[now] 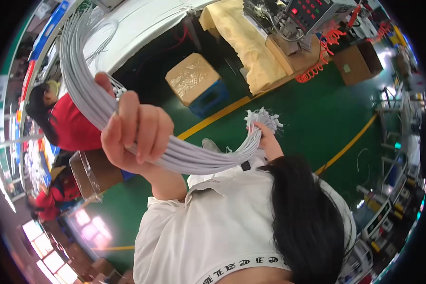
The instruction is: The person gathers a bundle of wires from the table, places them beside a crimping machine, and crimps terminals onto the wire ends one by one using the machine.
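My left grip (pixel 139 132), at nine o'clock, is curled firmly round the cables (pixel 194 157); the right grip (pixel 268 142), at three, pinches them just below the white plugs (pixel 264 115). Between the two, the cables sag in one smooth arc. I'd want even, gentle pressure here, so that no strand kinks or slips free and the plugs don't tangle. My fingers hide the strands inside each hold. Toward ten o'clock the far end blurs; whether it touches the counter (pixel 144 23) at eleven, I can't tell.

Free passage over green floor (pixel 317 118) beside the right grip (pixel 267 138), cable bundle (pixel 199 157) in the way leftward
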A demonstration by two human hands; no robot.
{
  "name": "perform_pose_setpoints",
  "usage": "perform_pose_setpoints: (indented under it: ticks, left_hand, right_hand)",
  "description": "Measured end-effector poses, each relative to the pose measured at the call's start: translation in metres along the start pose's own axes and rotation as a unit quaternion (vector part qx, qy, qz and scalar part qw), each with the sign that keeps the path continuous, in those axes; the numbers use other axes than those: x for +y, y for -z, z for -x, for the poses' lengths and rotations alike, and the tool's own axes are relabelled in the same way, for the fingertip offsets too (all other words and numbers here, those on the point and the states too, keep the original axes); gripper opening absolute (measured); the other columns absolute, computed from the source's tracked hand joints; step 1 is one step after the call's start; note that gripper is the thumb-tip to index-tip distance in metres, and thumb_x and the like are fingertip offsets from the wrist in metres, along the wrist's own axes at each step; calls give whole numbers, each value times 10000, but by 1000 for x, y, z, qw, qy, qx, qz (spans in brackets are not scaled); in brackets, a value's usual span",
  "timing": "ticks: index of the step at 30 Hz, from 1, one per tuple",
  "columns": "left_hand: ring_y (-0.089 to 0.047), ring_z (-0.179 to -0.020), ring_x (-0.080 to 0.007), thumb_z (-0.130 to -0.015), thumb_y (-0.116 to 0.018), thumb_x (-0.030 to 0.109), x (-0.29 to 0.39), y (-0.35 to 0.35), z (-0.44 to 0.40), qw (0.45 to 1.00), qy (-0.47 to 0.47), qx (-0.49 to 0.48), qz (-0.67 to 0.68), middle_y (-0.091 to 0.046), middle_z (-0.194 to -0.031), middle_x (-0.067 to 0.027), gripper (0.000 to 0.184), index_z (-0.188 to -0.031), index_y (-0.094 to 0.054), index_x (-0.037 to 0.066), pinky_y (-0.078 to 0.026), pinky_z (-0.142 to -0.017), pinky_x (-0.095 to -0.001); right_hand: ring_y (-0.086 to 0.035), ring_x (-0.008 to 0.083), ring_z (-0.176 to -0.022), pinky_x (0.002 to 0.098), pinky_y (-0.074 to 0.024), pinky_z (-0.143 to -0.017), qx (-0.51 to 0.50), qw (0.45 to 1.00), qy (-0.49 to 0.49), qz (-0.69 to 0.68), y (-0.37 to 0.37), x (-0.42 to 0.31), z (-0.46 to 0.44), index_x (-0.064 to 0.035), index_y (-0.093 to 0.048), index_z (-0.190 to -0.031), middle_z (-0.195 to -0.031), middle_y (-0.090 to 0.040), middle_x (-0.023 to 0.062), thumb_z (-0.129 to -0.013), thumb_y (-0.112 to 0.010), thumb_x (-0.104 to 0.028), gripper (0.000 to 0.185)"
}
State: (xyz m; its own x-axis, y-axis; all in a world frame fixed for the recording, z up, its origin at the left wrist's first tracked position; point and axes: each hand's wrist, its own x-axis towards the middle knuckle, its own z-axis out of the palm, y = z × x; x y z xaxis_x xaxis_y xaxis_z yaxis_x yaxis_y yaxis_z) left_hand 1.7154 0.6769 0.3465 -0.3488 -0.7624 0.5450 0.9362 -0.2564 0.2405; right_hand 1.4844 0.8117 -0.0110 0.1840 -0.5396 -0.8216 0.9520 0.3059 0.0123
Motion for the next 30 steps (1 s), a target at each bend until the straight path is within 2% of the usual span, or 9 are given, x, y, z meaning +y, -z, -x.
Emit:
perform_pose_setpoints:
  ticks: [2, 3, 5, 7, 9, 11, 17, 23, 30]
  left_hand:
    - [-445, -392, -70, -873, -395, 45, 30, 20, -4, 998, 14, -2, 59, -413, -643, -29, 504, -1349, -229, 38, -424, -344, -185]
    - [-449, -388, -71, -871, -397, 44, 41, 29, -7, 996, 20, -5, 82, -414, -642, -30, 493, -1338, -239, 33, -429, -345, -184]
    - [-455, -380, -74, -866, -399, 40, 58, 49, -14, 991, 32, -8, 126, -418, -640, -31, 471, -1316, -259, 21, -439, -349, -183]
    - [-459, -373, -68, -860, -409, 38, 65, 67, -25, 988, 37, -5, 150, -426, -629, -27, 442, -1283, -283, 9, -451, -355, -179]
    - [-458, -372, -64, -859, -412, 39, 67, 91, -35, 983, 40, -7, 176, -428, -622, -23, 439, -1278, -284, 4, -450, -356, -174]
    - [-452, -367, -52, -857, -410, 40, 68, 114, -49, 982, 41, -13, 182, -433, -617, -19, 450, -1286, -282, -3, -451, -363, -167]
    - [-429, -367, -40, -844, -409, 31, 63, 169, -96, 988, 19, -24, 150, -413, -595, -5, 444, -1275, -340, -45, -436, -382, -160]
    - [-397, -394, -50, -852, -407, 34, 52, 217, -139, 981, 3, 4, 194, -386, -566, 1, 391, -1222, -412, -93, -403, -394, -183]
    - [-424, -450, -60, -861, -433, 35, 40, 277, -168, 984, 23, 84, 158, -394, -598, 4, 361, -1183, -404, -127, -408, -456, -197]
  right_hand:
    - [-593, 220, -707, 316, -505, -705, 1, 994, 81, -79, 2, 28, 5, -28, -585, -872, -763, -597, 84, -780, -649, -151, 166]
    - [-589, 221, -730, 312, -498, -726, 1, 964, 255, 80, -1, 44, 15, -17, -573, -909, -809, -595, 100, -779, -640, -123, 180]
    - [-582, 225, -778, 303, -483, -768, 12, 750, 539, 383, 0, 71, 30, 6, -550, -981, -900, -592, 133, -777, -622, -69, 229]
    - [-556, 182, -757, 278, -464, -735, -180, 916, 358, -27, 13, 57, 34, 8, -494, -1082, -931, -562, 94, -768, -615, -52, 343]
    - [-530, 139, -736, 252, -445, -701, -342, 831, 81, -430, 20, 39, 36, 10, -438, -1184, -962, -533, 55, -758, -609, -35, 461]
    - [-502, 98, -681, 269, -449, -675, -323, 840, 256, -353, 8, 31, 47, 13, -473, -1119, -843, -554, 23, -805, -565, -67, 336]
    - [-526, 155, -831, 322, -426, -880, -269, 704, 554, -352, -20, -34, 52, 74, -408, -1194, -915, -530, 36, -706, -730, -192, 642]
    - [-509, 76, -698, 241, -452, -747, -530, 598, 476, -368, -66, -112, 110, 41, -342, -1289, -832, -495, -28, -681, -774, -135, 766]
    - [-407, 32, -487, 184, -395, -538, -434, 648, 571, -258, -98, -152, 137, 51, -405, -1231, -591, -415, -59, -801, -599, -71, 487]
